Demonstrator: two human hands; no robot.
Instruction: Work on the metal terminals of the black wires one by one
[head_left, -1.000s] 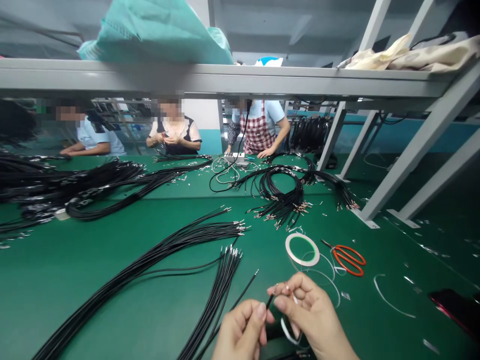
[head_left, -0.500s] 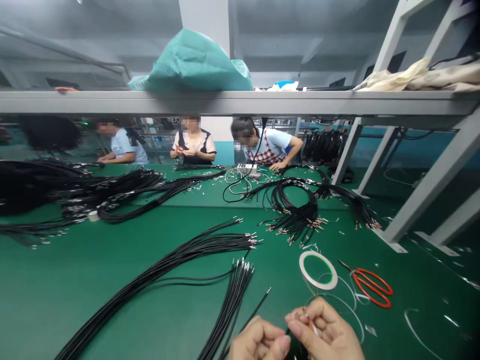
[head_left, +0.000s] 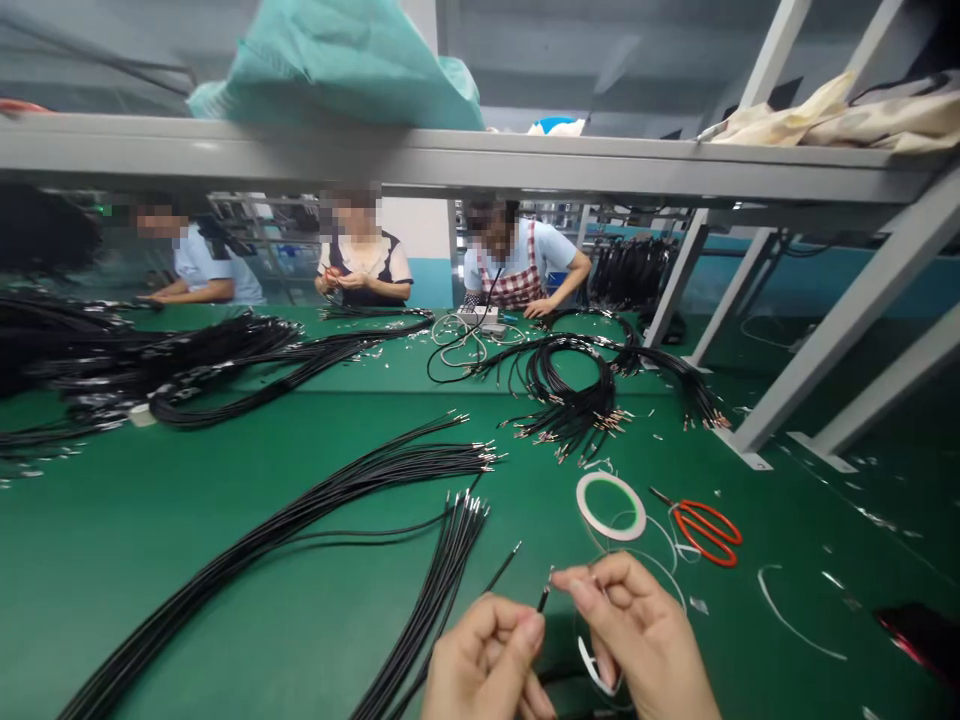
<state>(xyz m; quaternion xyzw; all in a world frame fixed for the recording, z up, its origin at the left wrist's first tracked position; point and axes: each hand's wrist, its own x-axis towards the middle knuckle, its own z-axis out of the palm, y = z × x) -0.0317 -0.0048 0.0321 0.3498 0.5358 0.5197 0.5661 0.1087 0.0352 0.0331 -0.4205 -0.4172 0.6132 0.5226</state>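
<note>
Between the thumb and finger of my left hand is a black cable, its bare metal tip pointing up. Close beside that tip, my right hand is closed, with its index finger at the wire end. A curled white strip hangs from the lower fingers of this hand. To the left of my hands lies a bunch of black cables with silvery ends, and a single cable end sticks out near it. Beyond my right hand is a white tape ring with a thin clear strand.
Orange-handled scissors lie at the right. A longer cable bundle sweeps across the left, with coiled cables farther back. A shelf beam crosses above, and metal legs stand right. Several people sit opposite.
My hands have moved slightly apart, exposing the cable's metal tip and the white strip. The camera view has shifted, so the table contents appear higher and more to the left.
</note>
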